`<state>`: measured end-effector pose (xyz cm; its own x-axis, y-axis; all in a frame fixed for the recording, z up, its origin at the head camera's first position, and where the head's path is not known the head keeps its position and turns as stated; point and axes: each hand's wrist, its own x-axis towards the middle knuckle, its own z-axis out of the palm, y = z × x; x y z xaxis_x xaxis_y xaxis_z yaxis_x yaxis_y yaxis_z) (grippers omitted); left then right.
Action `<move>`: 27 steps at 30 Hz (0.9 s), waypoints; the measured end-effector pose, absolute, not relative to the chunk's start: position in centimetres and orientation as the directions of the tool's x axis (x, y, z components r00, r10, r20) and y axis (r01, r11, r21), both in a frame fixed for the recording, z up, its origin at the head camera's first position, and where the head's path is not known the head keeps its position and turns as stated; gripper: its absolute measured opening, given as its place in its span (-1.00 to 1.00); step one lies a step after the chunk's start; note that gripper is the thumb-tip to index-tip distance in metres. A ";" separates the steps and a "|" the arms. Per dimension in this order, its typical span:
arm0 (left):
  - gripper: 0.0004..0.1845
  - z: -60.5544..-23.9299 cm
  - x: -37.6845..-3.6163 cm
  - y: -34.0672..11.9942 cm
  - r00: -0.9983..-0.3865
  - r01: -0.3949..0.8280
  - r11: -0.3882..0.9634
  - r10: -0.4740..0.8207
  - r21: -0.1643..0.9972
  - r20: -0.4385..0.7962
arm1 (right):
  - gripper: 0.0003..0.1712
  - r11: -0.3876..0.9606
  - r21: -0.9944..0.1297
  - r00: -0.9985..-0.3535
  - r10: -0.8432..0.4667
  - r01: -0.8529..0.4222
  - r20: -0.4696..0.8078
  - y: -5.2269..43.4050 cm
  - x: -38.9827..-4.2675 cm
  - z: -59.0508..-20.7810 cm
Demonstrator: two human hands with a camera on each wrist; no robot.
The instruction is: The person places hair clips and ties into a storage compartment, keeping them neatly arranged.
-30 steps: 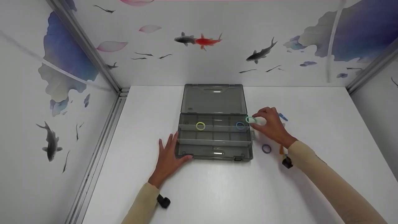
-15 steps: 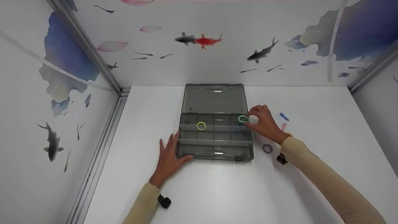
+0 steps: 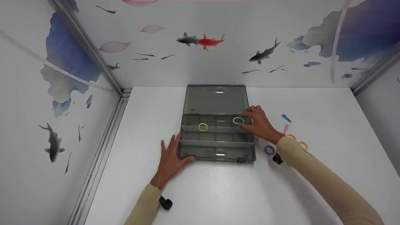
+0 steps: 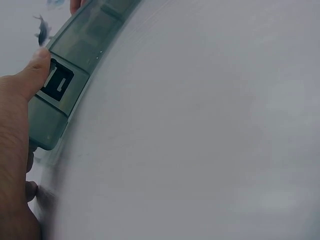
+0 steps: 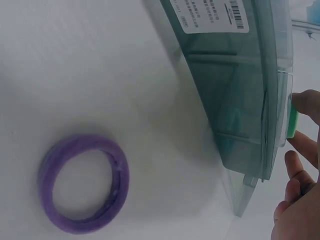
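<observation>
A grey see-through compartment box (image 3: 215, 160) lies with its lid (image 3: 215, 100) folded back. My left hand (image 3: 170, 161) rests at its front left corner, fingers spread along the side and thumb on the front edge. Over the back right of the box, thumb and fingers of my right hand (image 3: 262, 125) pinch a green hair tie (image 3: 238, 117). The right wrist view shows just a sliver of that green tie between the fingertips. A yellow hair tie (image 3: 203, 123) is in the back row, farther left. Something bluish (image 5: 231, 127) shows through the box wall.
Right of the box lie a purple hair tie (image 5: 46, 180), a blue hair clip (image 3: 286, 118), a pink clip (image 3: 286, 128) and orange hair ties (image 3: 306, 145), partly behind the right sleeve. Printed panels stand behind and at both sides of the white table (image 3: 212, 197).
My right hand has carried the green hair tie leftward, from the box's right edge to over the back row. It now covers the blue hair tie there. My left hand has stayed in place.
</observation>
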<state>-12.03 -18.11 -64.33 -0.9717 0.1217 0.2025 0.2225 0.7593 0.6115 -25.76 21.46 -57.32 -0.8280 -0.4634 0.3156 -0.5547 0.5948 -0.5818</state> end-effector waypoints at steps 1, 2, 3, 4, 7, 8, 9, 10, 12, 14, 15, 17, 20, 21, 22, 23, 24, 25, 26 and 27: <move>0.23 -64.3 -12.0 -18.1 -0.973 0.218 0.759 0.120 0.613 0.197 | -0.65 0.596 -0.581 -0.828 -0.464 -0.554 0.314 21.3 -25.8 -57.3; 0.24 -64.3 -12.0 -18.1 -0.975 0.213 0.758 0.118 0.617 0.191 | -0.66 0.596 -0.581 -0.828 -0.464 -0.554 0.314 21.2 -25.7 -57.3; 0.23 -64.3 -12.0 -18.1 -0.978 0.201 0.753 0.114 0.626 0.176 | -0.66 0.597 -0.578 -0.827 -0.465 -0.557 0.316 21.1 -25.8 -57.4; 0.23 -64.3 -11.9 -18.0 -0.981 0.189 0.751 0.109 0.633 0.163 | -0.66 0.595 -0.578 -0.826 -0.466 -0.558 0.317 21.0 -25.8 -57.4; 0.22 -64.3 -11.9 -18.0 -0.986 0.160 0.744 0.093 0.649 0.136 | -0.66 0.593 -0.574 -0.821 -0.471 -0.565 0.322 20.6 -25.8 -57.4; 0.22 -64.3 -11.9 -18.0 -0.988 0.151 0.742 0.087 0.653 0.129 | -0.66 0.593 -0.571 -0.819 -0.473 -0.568 0.324 20.5 -25.9 -57.4; 0.22 -64.3 -11.8 -18.0 -0.989 0.141 0.740 0.082 0.658 0.120 | -0.66 0.592 -0.571 -0.818 -0.474 -0.569 0.325 20.4 -25.9 -57.4; 0.21 -64.3 -11.9 -18.0 -0.990 0.140 0.740 0.080 0.658 0.120 | -0.66 0.592 -0.572 -0.819 -0.473 -0.568 0.324 20.3 -25.9 -57.3; 0.21 -64.3 -11.9 -17.9 -0.991 0.132 0.742 0.074 0.658 0.115 | -0.65 0.588 -0.573 -0.817 -0.476 -0.571 0.326 20.1 -26.0 -57.3; 0.22 -64.3 -11.8 -17.9 -0.992 0.123 0.740 0.069 0.661 0.108 | -0.65 0.584 -0.573 -0.814 -0.478 -0.574 0.329 20.0 -26.0 -57.4; 0.22 -64.3 -11.8 -17.9 -0.992 0.120 0.739 0.067 0.663 0.104 | -0.64 0.583 -0.572 -0.813 -0.478 -0.577 0.332 19.9 -26.0 -57.4; 0.22 -64.3 -11.7 -17.9 -0.992 0.121 0.739 0.066 0.663 0.108 | -0.64 0.580 -0.575 -0.812 -0.480 -0.577 0.332 19.8 -26.0 -57.4; 0.22 -64.2 -11.7 -17.9 -0.991 0.130 0.736 0.071 0.664 0.115 | -0.64 0.582 -0.583 -0.819 -0.477 -0.567 0.320 19.7 -26.0 -57.4; 0.22 -64.2 -11.7 -17.9 -0.990 0.134 0.735 0.073 0.665 0.119 | -0.64 0.584 -0.586 -0.822 -0.475 -0.562 0.314 19.7 -26.0 -57.4; 0.22 -64.1 -11.7 -17.9 -0.990 0.138 0.734 0.075 0.665 0.123 | -0.64 0.583 -0.591 -0.824 -0.475 -0.558 0.309 19.6 -26.0 -57.4; 0.22 -64.1 -11.7 -17.9 -0.990 0.139 0.734 0.075 0.664 0.123 | -0.64 0.585 -0.591 -0.825 -0.476 -0.556 0.305 19.6 -26.0 -57.4; 0.22 -64.1 -11.7 -17.9 -0.989 0.141 0.734 0.076 0.665 0.125 | -0.64 0.587 -0.591 -0.827 -0.476 -0.553 0.300 19.6 -26.0 -57.4; 0.22 -64.2 -11.7 -17.9 -0.988 0.145 0.735 0.079 0.663 0.129 | -0.64 0.589 -0.592 -0.828 -0.476 -0.550 0.297 19.6 -26.0 -57.4; 0.22 -64.2 -11.8 -18.0 -0.988 0.149 0.735 0.082 0.662 0.132 | -0.64 0.589 -0.592 -0.828 -0.476 -0.550 0.296 19.6 -26.0 -57.5; 0.22 -64.2 -11.8 -18.0 -0.988 0.150 0.736 0.083 0.660 0.132 | -0.64 0.591 -0.590 -0.828 -0.476 -0.550 0.296 19.6 -26.0 -57.5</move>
<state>-11.78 -17.99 -64.22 -0.9877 0.0828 0.1323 0.1501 0.7360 0.6602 -25.97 19.56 -57.48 -0.8284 -0.4756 0.2959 -0.5500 0.5908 -0.5904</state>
